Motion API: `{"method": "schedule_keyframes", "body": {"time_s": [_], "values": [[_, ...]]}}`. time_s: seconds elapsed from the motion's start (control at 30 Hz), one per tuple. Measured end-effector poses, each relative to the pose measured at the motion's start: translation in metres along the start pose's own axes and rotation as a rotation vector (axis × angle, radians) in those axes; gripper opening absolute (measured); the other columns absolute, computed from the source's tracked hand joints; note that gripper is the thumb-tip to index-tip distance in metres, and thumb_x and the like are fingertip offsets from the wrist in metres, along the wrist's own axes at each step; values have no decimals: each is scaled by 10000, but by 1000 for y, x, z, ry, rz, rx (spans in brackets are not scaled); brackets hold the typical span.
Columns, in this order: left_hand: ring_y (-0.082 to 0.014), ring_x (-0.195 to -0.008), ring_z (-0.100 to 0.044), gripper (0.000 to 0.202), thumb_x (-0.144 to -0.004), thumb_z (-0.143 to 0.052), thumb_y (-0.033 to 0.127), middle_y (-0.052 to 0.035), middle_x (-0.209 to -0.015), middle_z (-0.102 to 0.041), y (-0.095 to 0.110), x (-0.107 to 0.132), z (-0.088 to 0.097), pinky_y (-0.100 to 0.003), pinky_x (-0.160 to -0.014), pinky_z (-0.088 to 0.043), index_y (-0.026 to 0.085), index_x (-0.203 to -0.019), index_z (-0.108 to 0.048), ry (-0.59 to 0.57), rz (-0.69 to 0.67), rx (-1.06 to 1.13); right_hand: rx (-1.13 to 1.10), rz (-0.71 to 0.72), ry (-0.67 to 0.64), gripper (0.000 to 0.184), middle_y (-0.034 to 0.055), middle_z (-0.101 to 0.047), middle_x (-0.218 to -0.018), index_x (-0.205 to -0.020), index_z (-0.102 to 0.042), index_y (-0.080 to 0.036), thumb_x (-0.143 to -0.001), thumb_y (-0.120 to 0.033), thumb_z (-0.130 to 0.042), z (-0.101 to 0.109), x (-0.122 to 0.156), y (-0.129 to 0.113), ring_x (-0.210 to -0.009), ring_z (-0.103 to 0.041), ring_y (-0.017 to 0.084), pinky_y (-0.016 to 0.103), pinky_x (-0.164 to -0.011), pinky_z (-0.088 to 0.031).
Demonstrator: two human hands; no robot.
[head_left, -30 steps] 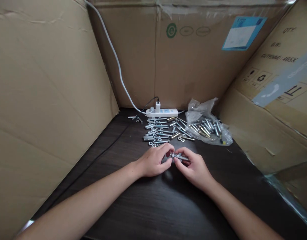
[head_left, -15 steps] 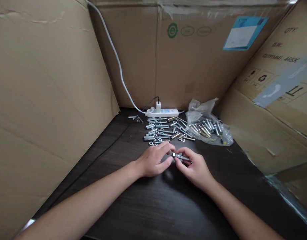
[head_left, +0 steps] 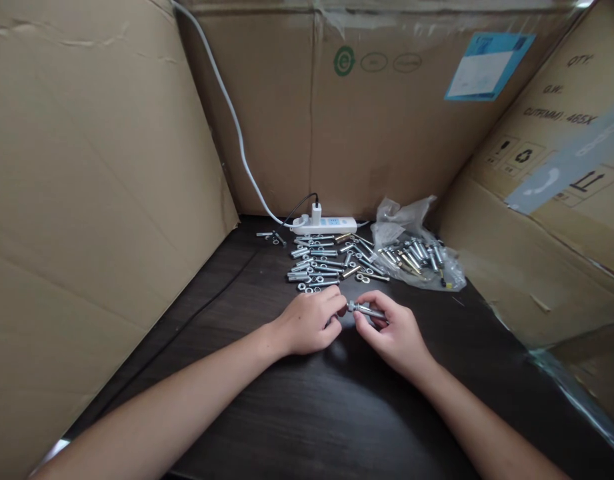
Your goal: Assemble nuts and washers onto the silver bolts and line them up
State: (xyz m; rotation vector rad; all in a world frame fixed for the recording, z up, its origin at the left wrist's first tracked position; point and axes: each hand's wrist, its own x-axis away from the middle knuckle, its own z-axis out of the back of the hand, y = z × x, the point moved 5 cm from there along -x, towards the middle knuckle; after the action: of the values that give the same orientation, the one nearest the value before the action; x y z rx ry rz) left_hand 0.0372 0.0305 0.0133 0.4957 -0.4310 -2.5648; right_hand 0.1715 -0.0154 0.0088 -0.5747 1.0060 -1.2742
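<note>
My right hand (head_left: 394,333) grips a silver anchor bolt (head_left: 365,310) by its shaft, held level just above the dark table (head_left: 307,413). My left hand (head_left: 311,321) pinches the bolt's left end, where a nut sits, with thumb and fingertips closed. Just beyond my hands lies a spread of loose bolts, sleeves and washers (head_left: 323,261). A clear plastic bag (head_left: 417,253) with more bolts lies to the right of that spread.
A white power strip (head_left: 325,225) with a plugged-in charger rests at the back, its white cable (head_left: 227,100) running up the cardboard. Cardboard walls (head_left: 87,187) close in the table on the left, back and right.
Both hands stayed in place with small finger shifts. The bolt's left end has risen slightly and my left fingers have re-gripped it.
</note>
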Motion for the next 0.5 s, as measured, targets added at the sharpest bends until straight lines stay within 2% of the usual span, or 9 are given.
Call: {"method": "schedule_keyframes", "body": {"time_s": [0.17,0.27,0.4,0.5], "values": [[-157,-814,-524,252,-780,-420,136,-47,-985,-514,2,2,9,-272,-712,-447,193,-1023,-450,154,-10,62,-7,2,0,133,3,-612,-730,-870,-569,-191,-780,-289,-565,-1,0,3,-610,-595,122,199,-547,-506],[-152,-802,-527,241,-805,-423,173,-46,-989,-518,5,3,8,-264,-697,-450,201,-1043,-450,127,-45,93,-2,5,-4,132,-3,-608,-708,-863,-571,-190,-775,-288,-568,-2,0,3,-584,-582,116,193,-528,-495],[-144,-773,-527,258,-809,-426,178,-43,-995,-525,4,2,6,-257,-685,-447,199,-1064,-457,91,-22,81,1,6,-7,136,2,-612,-712,-864,-570,-189,-772,-289,-569,-3,1,2,-585,-579,120,197,-525,-492],[-147,-749,-516,160,-796,-449,178,-29,-903,-533,1,1,1,-255,-673,-434,187,-947,-501,38,-6,26,10,12,8,128,5,-614,-722,-862,-574,-192,-774,-285,-563,-1,1,0,-587,-581,120,194,-522,-488]]}}
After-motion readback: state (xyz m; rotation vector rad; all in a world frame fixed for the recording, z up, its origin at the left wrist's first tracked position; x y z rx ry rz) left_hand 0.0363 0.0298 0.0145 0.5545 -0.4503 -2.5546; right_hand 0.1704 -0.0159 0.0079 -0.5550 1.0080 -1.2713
